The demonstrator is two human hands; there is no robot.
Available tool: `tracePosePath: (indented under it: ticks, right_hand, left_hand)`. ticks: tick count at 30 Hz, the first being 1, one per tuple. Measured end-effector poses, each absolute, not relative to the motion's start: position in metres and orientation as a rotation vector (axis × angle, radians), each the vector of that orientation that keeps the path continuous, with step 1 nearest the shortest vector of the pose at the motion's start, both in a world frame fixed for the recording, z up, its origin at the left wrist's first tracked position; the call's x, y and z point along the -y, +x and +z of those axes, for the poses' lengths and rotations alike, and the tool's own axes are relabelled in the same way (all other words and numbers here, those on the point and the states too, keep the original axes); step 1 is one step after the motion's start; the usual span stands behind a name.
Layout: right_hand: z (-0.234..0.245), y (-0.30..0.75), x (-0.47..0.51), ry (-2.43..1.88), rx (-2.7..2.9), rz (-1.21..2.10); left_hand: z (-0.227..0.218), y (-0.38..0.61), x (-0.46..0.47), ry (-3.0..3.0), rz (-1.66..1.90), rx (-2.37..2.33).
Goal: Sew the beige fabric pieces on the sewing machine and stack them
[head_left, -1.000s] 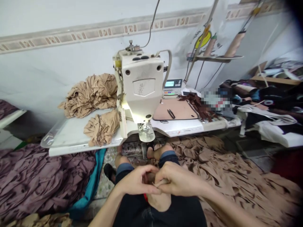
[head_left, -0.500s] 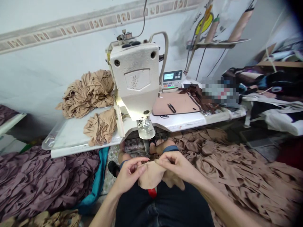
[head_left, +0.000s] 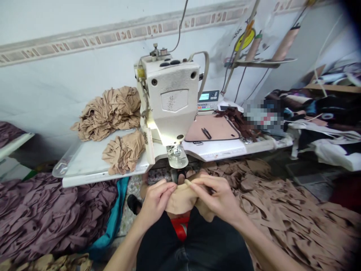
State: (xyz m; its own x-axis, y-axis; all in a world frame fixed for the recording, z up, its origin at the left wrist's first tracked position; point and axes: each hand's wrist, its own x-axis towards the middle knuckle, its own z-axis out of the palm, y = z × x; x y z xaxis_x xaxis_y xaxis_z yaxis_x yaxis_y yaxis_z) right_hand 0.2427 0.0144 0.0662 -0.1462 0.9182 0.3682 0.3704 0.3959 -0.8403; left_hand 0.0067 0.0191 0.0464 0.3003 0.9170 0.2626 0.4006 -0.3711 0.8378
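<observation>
My left hand (head_left: 156,199) and my right hand (head_left: 214,196) both pinch the top edge of a small tan fabric piece (head_left: 181,200) held over my lap, just below the sewing machine's needle plate (head_left: 177,159). The fingers of each hand are closed on the cloth. The white sewing machine (head_left: 169,104) stands right in front, its lamp lit. A small bundle of tan fabric pieces (head_left: 124,152) lies on the white table (head_left: 87,162) left of the machine, with a bigger tan heap (head_left: 108,112) behind it.
A pink mat with black snips (head_left: 206,133) lies right of the machine, near a control panel (head_left: 208,98). Tan fabric covers the floor on the right (head_left: 282,210); purple fabric (head_left: 47,218) is heaped on the left. Thread cones (head_left: 284,43) stand on a shelf.
Both hands rose from my lap toward the needle plate, and the tan piece has been spread out between them. The view shifted slightly.
</observation>
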Motion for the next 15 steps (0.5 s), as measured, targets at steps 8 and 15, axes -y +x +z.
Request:
tracePosePath:
  ticks: [8,15]
  right_hand:
    - [0.074,0.238,-0.051,-1.163,1.458,0.888]
    - [0.072,0.239,-0.071,-1.104,1.31,1.052]
  left_hand:
    - [0.06,0.013,-0.045,1.596,1.093,-1.19]
    - [0.072,0.022,-0.062,1.571,1.114,-1.34]
